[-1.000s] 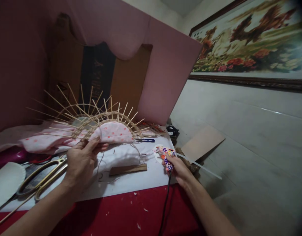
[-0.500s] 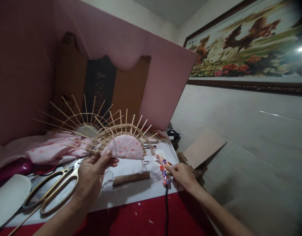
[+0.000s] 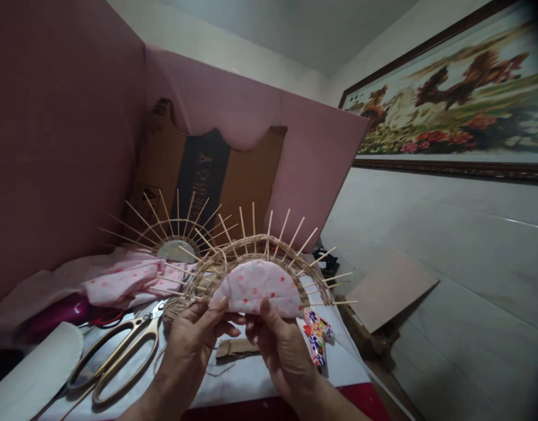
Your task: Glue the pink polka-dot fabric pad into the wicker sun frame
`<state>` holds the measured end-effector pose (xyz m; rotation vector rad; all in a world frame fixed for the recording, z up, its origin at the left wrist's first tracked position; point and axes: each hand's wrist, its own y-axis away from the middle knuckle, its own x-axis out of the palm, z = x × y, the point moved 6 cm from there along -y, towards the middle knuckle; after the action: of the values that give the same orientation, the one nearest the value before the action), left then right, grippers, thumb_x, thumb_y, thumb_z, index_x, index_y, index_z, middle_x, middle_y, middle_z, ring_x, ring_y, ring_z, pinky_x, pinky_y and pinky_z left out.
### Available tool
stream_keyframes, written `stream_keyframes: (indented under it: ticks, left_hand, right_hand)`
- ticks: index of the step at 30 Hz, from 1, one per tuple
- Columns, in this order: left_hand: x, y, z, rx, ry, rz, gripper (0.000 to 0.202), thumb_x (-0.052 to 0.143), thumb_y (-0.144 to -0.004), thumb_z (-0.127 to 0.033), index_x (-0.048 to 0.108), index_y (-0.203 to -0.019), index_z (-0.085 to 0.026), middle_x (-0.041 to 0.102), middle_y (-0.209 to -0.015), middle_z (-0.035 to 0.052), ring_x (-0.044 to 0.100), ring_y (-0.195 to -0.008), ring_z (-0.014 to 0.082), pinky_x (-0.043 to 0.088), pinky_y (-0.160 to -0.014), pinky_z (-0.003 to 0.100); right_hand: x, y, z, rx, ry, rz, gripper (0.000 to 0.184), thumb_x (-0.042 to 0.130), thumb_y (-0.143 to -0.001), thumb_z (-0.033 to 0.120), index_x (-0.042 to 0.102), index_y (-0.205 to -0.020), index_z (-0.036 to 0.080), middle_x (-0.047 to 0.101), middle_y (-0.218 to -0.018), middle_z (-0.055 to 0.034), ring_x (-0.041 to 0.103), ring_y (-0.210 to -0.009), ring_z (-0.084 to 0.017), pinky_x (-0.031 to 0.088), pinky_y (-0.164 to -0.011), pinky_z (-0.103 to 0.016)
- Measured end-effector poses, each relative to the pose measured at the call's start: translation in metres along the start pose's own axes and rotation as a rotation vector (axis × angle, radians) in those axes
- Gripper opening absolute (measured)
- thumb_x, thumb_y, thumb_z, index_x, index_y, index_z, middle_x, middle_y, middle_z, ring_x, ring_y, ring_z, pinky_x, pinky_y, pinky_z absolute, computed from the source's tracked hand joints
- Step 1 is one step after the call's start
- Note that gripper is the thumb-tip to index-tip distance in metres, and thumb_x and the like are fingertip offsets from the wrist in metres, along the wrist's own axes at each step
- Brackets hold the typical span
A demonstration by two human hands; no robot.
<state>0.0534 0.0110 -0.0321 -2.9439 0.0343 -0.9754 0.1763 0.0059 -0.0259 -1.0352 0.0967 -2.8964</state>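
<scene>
A half-round woven wicker piece (image 3: 255, 248) with thin sticks fanning out of its rim is held up above the table. Pink dotted fabric (image 3: 255, 286) fills its middle. My left hand (image 3: 194, 333) pinches the lower left edge of the fabric, fingers closed on it. My right hand (image 3: 282, 345) grips the lower edge just right of centre, thumb pressed on the cloth. A colourfully patterned glue gun (image 3: 315, 342) lies on the white table top (image 3: 251, 380) just right of my right hand.
Large gold scissors (image 3: 120, 356) lie at the left. Loose pink dotted cloth (image 3: 120, 283) and a second stick-rimmed piece (image 3: 175, 240) sit behind. A white paper plate (image 3: 36, 374) is at the far left. A pink board (image 3: 260, 117) stands behind; a brown strip (image 3: 236, 348) lies below my hands.
My right hand has let go of the glue gun, which now lies on the table, and taken hold of the fabric-filled wicker piece. Both hands have lifted the piece closer and to the right.
</scene>
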Motion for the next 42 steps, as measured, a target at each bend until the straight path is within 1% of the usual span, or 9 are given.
stream_keyframes:
  ticks: [4, 5, 9, 12, 19, 25, 31, 37, 42]
  left_hand:
    - [-0.013, 0.011, -0.003, -0.203, -0.447, 0.035, 0.028, 0.078, -0.058, -0.041, 0.068, -0.061, -0.015, 0.062, -0.049, 0.0036, 0.05, -0.032, 0.0151, 0.038, -0.029, 0.024]
    - [-0.016, 0.014, -0.017, -0.125, -0.596, 0.019, 0.026, 0.077, -0.059, -0.04, 0.067, -0.058, -0.016, 0.059, -0.044, 0.0024, 0.047, -0.03, 0.0134, 0.034, -0.029, 0.023]
    - [-0.004, 0.032, -0.109, 0.665, -0.831, -0.178, 0.018, 0.079, -0.057, -0.033, 0.075, -0.072, -0.025, 0.07, -0.071, 0.0035, 0.061, -0.067, 0.0207, 0.048, -0.06, 0.026]
    - [0.022, 0.024, -0.135, 0.86, -0.951, -0.086, 0.014, 0.075, -0.063, -0.031, 0.076, -0.076, -0.024, 0.07, -0.081, 0.0048, 0.06, -0.082, 0.0227, 0.044, -0.079, 0.029]
    - [0.043, -0.027, -0.105, 0.568, -0.835, 0.036, 0.027, 0.074, -0.059, -0.016, 0.075, -0.084, -0.026, 0.069, -0.073, 0.0021, 0.056, -0.069, 0.0195, 0.039, -0.07, 0.026]
    - [0.047, -0.036, -0.096, 0.459, -0.785, 0.094, 0.038, 0.067, -0.067, -0.016, 0.071, -0.104, -0.023, 0.064, -0.06, -0.001, 0.05, -0.056, 0.0162, 0.037, -0.057, 0.024]
    - [0.042, -0.04, -0.093, 0.437, -0.875, 0.047, 0.042, 0.067, -0.065, -0.013, 0.07, -0.106, -0.022, 0.068, -0.066, 0.0032, 0.058, -0.065, 0.021, 0.041, -0.063, 0.029]
    - [0.04, -0.04, -0.093, 0.613, -1.131, 0.022, 0.048, 0.069, -0.063, -0.016, 0.067, -0.11, -0.026, 0.068, -0.072, 0.0032, 0.055, -0.074, 0.026, 0.039, -0.08, 0.042]
    - [0.046, -0.034, -0.096, 0.821, -1.46, -0.08, 0.048, 0.066, -0.067, -0.018, 0.063, -0.115, -0.02, 0.065, -0.074, 0.0059, 0.053, -0.076, 0.0281, 0.035, -0.086, 0.049]
  right_hand:
    - [-0.005, -0.014, 0.025, -0.138, 0.095, -0.044, 0.024, 0.078, -0.067, 0.03, 0.059, -0.075, 0.017, 0.056, -0.058, 0.0038, 0.051, -0.048, -0.009, 0.04, -0.043, -0.02]
    - [-0.009, -0.015, 0.03, -0.149, 0.108, -0.045, 0.024, 0.077, -0.067, 0.029, 0.058, -0.074, 0.018, 0.056, -0.058, 0.0042, 0.05, -0.047, -0.009, 0.04, -0.041, -0.02]
    - [-0.026, -0.016, 0.04, -0.133, 0.153, -0.03, 0.021, 0.076, -0.068, 0.028, 0.058, -0.074, 0.018, 0.054, -0.055, 0.0051, 0.049, -0.043, -0.008, 0.037, -0.036, -0.018]
    - [-0.033, -0.016, 0.039, -0.092, 0.149, -0.017, 0.021, 0.074, -0.071, 0.029, 0.057, -0.069, 0.017, 0.052, -0.052, 0.0053, 0.048, -0.04, -0.007, 0.036, -0.034, -0.017]
    - [-0.023, -0.022, 0.041, -0.079, 0.179, 0.014, 0.02, 0.073, -0.068, 0.03, 0.059, -0.065, 0.016, 0.052, -0.051, 0.0041, 0.045, -0.038, -0.007, 0.035, -0.032, -0.017]
    - [-0.015, -0.022, 0.044, -0.076, 0.185, 0.045, 0.021, 0.073, -0.068, 0.03, 0.06, -0.061, 0.015, 0.052, -0.05, 0.0035, 0.045, -0.038, -0.008, 0.036, -0.032, -0.017]
    - [-0.019, -0.023, 0.036, -0.061, 0.173, 0.03, 0.02, 0.073, -0.068, 0.028, 0.06, -0.062, 0.015, 0.052, -0.05, 0.0035, 0.045, -0.038, -0.007, 0.035, -0.032, -0.017]
    - [-0.02, -0.024, 0.032, -0.063, 0.195, 0.012, 0.02, 0.073, -0.07, 0.028, 0.06, -0.063, 0.015, 0.052, -0.051, 0.0037, 0.047, -0.038, -0.007, 0.036, -0.032, -0.017]
    - [-0.011, -0.026, 0.036, -0.119, 0.249, 0.008, 0.021, 0.072, -0.072, 0.028, 0.059, -0.062, 0.015, 0.051, -0.051, 0.0041, 0.046, -0.039, -0.007, 0.036, -0.033, -0.017]
